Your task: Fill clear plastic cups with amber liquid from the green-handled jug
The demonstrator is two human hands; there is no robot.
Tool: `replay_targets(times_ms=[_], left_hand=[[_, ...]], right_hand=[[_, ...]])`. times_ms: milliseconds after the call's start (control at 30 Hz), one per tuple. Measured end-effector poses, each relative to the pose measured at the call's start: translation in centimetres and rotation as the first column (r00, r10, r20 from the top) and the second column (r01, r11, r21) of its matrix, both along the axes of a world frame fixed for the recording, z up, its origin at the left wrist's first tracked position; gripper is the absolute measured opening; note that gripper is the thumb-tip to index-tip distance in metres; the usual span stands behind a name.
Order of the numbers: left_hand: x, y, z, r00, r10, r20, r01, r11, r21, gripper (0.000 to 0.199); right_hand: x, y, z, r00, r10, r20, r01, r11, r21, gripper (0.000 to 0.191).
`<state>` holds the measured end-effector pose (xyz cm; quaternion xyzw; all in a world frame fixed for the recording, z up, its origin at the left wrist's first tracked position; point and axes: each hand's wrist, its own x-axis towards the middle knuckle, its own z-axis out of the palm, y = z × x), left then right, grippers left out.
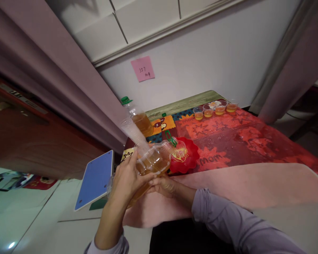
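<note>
Both my hands hold a large clear plastic bottle (pixel 156 158) of amber liquid, tilted with its neck to the right. My left hand (pixel 127 176) is wrapped around its near left side. My right hand (pixel 163 185) grips it from below on the right, its fingers partly hidden. A green carry loop (pixel 171 138) hangs at the neck. The bottle's mouth is over a red scalloped dish (pixel 192 157), near a clear plastic cup (pixel 182 145); whether liquid is flowing, I cannot tell. Just behind the bottle rises a stack of clear cups (pixel 134 131).
A second amber-filled bottle (pixel 143 121) with a green cap stands at the back left. A loose green cap (pixel 163 114) lies near it. Several small cups of amber liquid (pixel 208 113) line the far edge. Pink cloth (pixel 241 183) covers the table's near side. A blue-topped stool (pixel 95 180) stands left.
</note>
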<state>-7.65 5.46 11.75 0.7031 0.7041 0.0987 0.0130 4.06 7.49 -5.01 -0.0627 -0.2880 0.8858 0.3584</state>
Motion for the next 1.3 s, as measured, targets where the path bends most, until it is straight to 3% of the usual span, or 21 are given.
replay_targets(times_ms=[733,1300], left_hand=[[0.2,-0.2,0.1,1.000,-0.016,0.003,0.016,1.000,0.001,0.100],[0.2,-0.1,0.2,1.000,-0.007,-0.010,0.007,1.000,-0.010,0.101]], right_hand=[[0.6,-0.2,1.3,0.999,-0.029,0.038,0.030,1.000,-0.007,0.047],[0.2,-0.1,0.2,1.000,0.014,-0.016,-0.014,1.000,-0.009,0.047]])
